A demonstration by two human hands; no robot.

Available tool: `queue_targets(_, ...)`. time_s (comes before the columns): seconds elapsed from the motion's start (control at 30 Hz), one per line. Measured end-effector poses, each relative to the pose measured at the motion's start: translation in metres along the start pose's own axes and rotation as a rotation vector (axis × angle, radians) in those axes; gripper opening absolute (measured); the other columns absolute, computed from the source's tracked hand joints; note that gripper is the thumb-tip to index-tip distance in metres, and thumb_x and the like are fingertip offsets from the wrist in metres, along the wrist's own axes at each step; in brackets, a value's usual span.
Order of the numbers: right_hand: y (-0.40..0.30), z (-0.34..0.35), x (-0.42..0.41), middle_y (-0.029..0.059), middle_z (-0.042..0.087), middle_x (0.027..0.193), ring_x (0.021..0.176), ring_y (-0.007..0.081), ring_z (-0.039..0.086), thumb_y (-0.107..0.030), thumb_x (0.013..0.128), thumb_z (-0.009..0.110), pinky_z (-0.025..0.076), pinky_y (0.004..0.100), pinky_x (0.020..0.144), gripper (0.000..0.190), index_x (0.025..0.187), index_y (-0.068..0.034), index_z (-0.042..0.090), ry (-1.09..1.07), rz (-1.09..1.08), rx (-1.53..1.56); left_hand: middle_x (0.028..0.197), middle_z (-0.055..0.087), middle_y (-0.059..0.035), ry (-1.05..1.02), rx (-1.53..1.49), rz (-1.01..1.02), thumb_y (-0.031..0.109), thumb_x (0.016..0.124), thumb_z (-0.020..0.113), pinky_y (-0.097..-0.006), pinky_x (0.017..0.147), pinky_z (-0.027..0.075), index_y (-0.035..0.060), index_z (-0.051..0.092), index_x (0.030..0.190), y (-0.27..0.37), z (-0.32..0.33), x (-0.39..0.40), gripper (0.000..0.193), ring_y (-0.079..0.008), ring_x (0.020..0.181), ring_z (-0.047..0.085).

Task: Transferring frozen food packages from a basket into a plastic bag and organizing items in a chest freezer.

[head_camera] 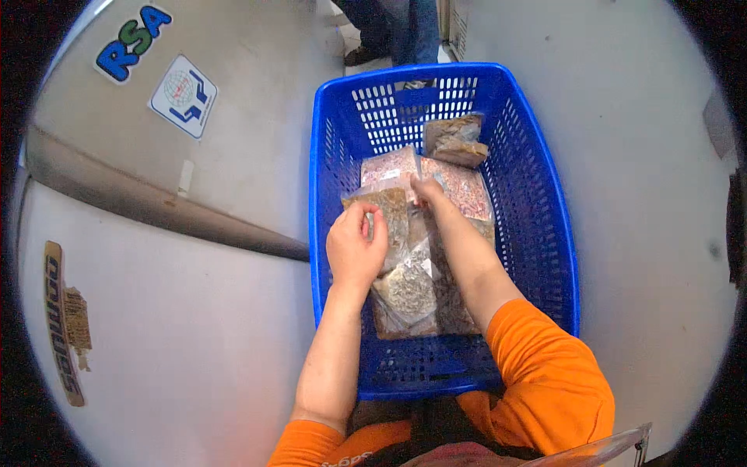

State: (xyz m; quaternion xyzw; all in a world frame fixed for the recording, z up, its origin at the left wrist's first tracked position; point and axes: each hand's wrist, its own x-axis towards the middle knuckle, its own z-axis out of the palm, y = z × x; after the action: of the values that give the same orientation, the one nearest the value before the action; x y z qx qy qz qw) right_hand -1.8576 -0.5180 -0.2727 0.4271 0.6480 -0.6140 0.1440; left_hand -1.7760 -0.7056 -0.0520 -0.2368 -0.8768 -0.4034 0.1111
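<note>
Both hands are inside a deep blue plastic basket [443, 382] that holds several clear plastic packs. My left hand [356, 242] is over a flat brown pack [394, 204], its fingers curled towards the thumb. Whether it pinches the plastic film cannot be made out. Farther in, my right hand [428, 191] touches the packs between a pinkish pack [388, 166] with a white label and a second red-and-white speckled pack [461, 187]. Its fingertips are partly hidden. Nearer me lies a pack of pale greyish food [411, 292]. A brown pack [456, 140] leans against the far wall.
On the left stands a white two-door refrigerator [175, 315] with stickers on it. A pale flat surface [630, 233] rises close on the right. Beyond the basket are another person's legs [417, 35] and a dark shoe [362, 55].
</note>
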Motion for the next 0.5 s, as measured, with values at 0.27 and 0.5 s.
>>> queue_targets(0.27, 0.019, 0.01, 0.012, 0.0208, 0.059, 0.091, 0.087, 0.0314, 0.058, -0.025, 0.066, 0.06, 0.044, 0.0384, 0.074, 0.038, 0.096, -0.002, 0.058, 0.17, -0.357, 0.448, 0.052, 0.037, 0.0012, -0.052, -0.133, 0.014, 0.005, 0.075, 0.056, -0.0219, 0.044, 0.028, 0.0017, 0.055, 0.074, 0.027, 0.009, -0.002, 0.004, -0.0059, 0.048, 0.032)
queue_targets(0.5, -0.007, 0.033, -0.025, 0.0255, 0.054, 0.1, 0.092, 0.0368, 0.054, -0.023, 0.063, 0.063, 0.043, 0.0391, 0.08, 0.059, 0.112, -0.003, 0.038, 0.35, -0.473, 0.043, 0.054, 0.038, 0.0044, -0.094, -0.133, 0.041, 0.004, 0.076, 0.057, -0.0193, 0.045, 0.025, 0.0005, 0.055, 0.075, 0.021, 0.017, -0.006, 0.004, -0.0034, 0.05, 0.031)
